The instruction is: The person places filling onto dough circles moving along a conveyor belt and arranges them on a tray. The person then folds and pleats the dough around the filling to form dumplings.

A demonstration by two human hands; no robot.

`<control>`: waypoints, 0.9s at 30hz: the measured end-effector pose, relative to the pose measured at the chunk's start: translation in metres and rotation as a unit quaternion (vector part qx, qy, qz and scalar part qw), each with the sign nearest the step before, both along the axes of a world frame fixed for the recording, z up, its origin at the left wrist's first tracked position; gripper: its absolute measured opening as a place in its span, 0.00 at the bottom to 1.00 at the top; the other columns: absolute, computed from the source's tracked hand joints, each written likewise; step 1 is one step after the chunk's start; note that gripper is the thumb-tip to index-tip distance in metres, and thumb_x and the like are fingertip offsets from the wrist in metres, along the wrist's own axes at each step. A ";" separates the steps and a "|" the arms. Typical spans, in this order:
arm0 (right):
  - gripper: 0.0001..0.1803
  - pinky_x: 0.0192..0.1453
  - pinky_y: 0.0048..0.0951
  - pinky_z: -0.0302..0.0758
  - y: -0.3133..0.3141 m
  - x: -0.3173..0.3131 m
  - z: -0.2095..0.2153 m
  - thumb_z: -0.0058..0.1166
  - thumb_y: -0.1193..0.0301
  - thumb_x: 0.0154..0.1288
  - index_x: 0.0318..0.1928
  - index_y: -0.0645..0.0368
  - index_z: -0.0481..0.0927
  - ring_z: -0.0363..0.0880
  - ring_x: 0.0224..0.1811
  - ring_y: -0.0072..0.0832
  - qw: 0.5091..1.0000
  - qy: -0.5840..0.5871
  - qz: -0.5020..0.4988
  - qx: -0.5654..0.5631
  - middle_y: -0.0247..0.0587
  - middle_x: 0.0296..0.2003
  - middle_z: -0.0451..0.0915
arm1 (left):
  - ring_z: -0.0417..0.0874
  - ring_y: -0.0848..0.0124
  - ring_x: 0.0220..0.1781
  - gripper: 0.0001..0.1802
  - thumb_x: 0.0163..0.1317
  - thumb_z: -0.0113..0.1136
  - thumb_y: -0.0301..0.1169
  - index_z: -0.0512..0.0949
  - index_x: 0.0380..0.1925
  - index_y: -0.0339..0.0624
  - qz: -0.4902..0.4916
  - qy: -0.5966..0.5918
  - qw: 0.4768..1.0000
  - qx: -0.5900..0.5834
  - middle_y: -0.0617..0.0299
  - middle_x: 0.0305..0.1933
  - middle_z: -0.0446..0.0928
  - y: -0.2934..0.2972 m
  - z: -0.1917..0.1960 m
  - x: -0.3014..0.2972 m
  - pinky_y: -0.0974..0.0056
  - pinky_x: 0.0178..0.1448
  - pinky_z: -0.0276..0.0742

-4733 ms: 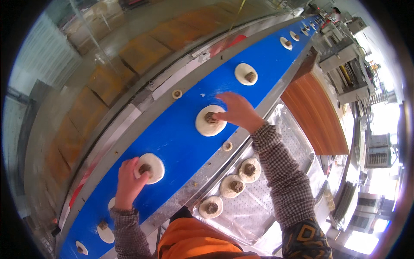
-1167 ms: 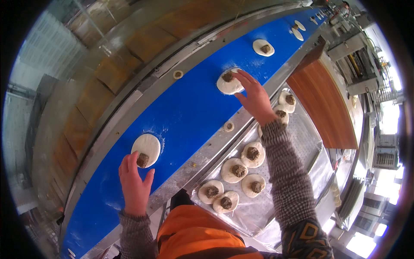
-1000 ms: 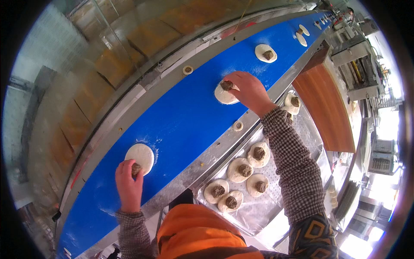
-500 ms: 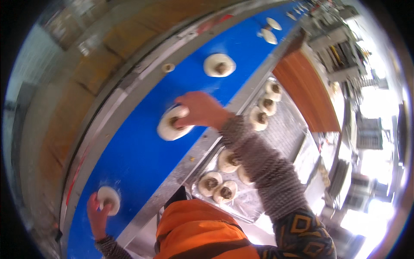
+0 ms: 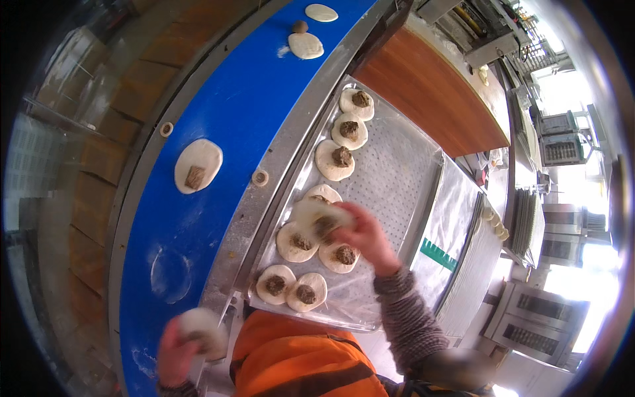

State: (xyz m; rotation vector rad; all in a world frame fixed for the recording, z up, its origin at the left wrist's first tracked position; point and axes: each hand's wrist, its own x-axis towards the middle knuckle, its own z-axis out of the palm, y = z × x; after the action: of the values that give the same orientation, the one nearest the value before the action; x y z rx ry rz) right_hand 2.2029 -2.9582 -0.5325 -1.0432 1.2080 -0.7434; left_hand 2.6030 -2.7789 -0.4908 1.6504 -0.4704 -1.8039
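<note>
The right hand (image 5: 365, 233) pinches a filled round dough disc (image 5: 316, 218) over the perforated metal tray (image 5: 397, 172), whose right half lies bare. The left hand (image 5: 177, 351) grips another filled dough disc (image 5: 202, 327) at the blue conveyor belt's (image 5: 231, 119) near edge.

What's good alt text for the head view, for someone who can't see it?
Both hands carry filled dough rounds: the right hand holds one over a perforated metal tray of similar rounds, the left hand holds another by the blue conveyor belt, where one filled round lies.
</note>
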 end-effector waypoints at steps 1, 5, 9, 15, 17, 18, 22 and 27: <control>0.30 0.54 0.28 0.80 -0.003 -0.028 -0.002 0.63 0.79 0.58 0.61 0.62 0.70 0.80 0.50 0.26 0.996 0.008 -0.074 0.049 0.40 0.51 0.79 | 0.79 0.62 0.56 0.31 0.56 0.59 0.17 0.64 0.62 0.35 -0.075 0.084 0.994 -0.006 0.52 0.57 0.74 -0.028 -0.001 -0.038 0.58 0.58 0.79; 0.25 0.53 0.25 0.78 -0.017 -0.093 -0.020 0.60 0.77 0.61 0.60 0.61 0.72 0.78 0.49 0.22 0.999 0.016 -0.031 0.027 0.37 0.49 0.79 | 0.79 0.65 0.57 0.30 0.60 0.65 0.31 0.66 0.60 0.38 -0.446 0.193 0.866 -0.117 0.50 0.55 0.75 -0.101 -0.049 -0.204 0.61 0.57 0.76; 0.23 0.52 0.30 0.77 -0.023 -0.104 -0.044 0.59 0.71 0.62 0.58 0.61 0.74 0.80 0.49 0.29 0.990 0.116 0.002 0.082 0.40 0.47 0.81 | 0.80 0.48 0.50 0.23 0.54 0.64 0.32 0.73 0.50 0.36 -0.564 -0.002 0.786 -0.255 0.41 0.44 0.78 -0.083 -0.096 -0.289 0.55 0.53 0.76; 0.26 0.59 0.41 0.73 -0.012 -0.075 -0.034 0.62 0.71 0.55 0.57 0.59 0.76 0.77 0.53 0.49 0.900 0.418 0.026 -0.123 0.52 0.50 0.79 | 0.81 0.58 0.41 0.15 0.60 0.59 0.36 0.74 0.44 0.42 -0.549 -0.286 0.716 -0.323 0.50 0.39 0.75 -0.053 -0.077 -0.301 0.52 0.44 0.77; 0.27 0.56 0.37 0.77 -0.021 -0.058 -0.016 0.61 0.78 0.54 0.57 0.59 0.76 0.79 0.54 0.41 0.896 0.424 -0.061 -0.118 0.47 0.54 0.77 | 0.79 0.59 0.37 0.12 0.61 0.61 0.35 0.75 0.41 0.41 -0.458 -0.238 0.760 -0.395 0.53 0.37 0.75 -0.061 -0.053 -0.274 0.55 0.42 0.76; 0.26 0.55 0.35 0.77 -0.030 -0.047 -0.006 0.60 0.79 0.55 0.57 0.59 0.76 0.78 0.55 0.39 0.895 0.396 -0.027 -0.204 0.47 0.55 0.77 | 0.79 0.59 0.37 0.12 0.60 0.62 0.34 0.76 0.40 0.41 -0.415 -0.156 0.811 -0.381 0.55 0.38 0.75 -0.067 -0.042 -0.251 0.56 0.42 0.76; 0.26 0.60 0.38 0.74 -0.095 0.024 0.012 0.59 0.77 0.57 0.58 0.56 0.76 0.76 0.58 0.44 0.864 0.338 0.091 -0.362 0.47 0.58 0.75 | 0.79 0.59 0.46 0.15 0.51 0.66 0.21 0.76 0.40 0.39 -0.030 -0.351 0.890 -0.289 0.55 0.43 0.76 -0.062 -0.013 -0.111 0.60 0.50 0.75; 0.33 0.60 0.40 0.75 -0.176 0.124 0.000 0.59 0.76 0.56 0.65 0.49 0.69 0.73 0.61 0.43 0.779 0.350 0.253 -0.455 0.41 0.67 0.66 | 0.71 0.50 0.62 0.26 0.53 0.66 0.21 0.73 0.54 0.43 -0.064 -0.633 0.759 -0.142 0.50 0.59 0.70 0.000 -0.042 0.015 0.53 0.65 0.70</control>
State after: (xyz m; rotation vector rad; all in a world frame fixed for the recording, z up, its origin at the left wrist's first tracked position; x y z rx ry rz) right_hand 2.3267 -3.1347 -0.5324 -2.5176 1.0451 -0.4871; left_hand 2.6181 -2.7786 -0.5333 2.4203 -1.3476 -0.3352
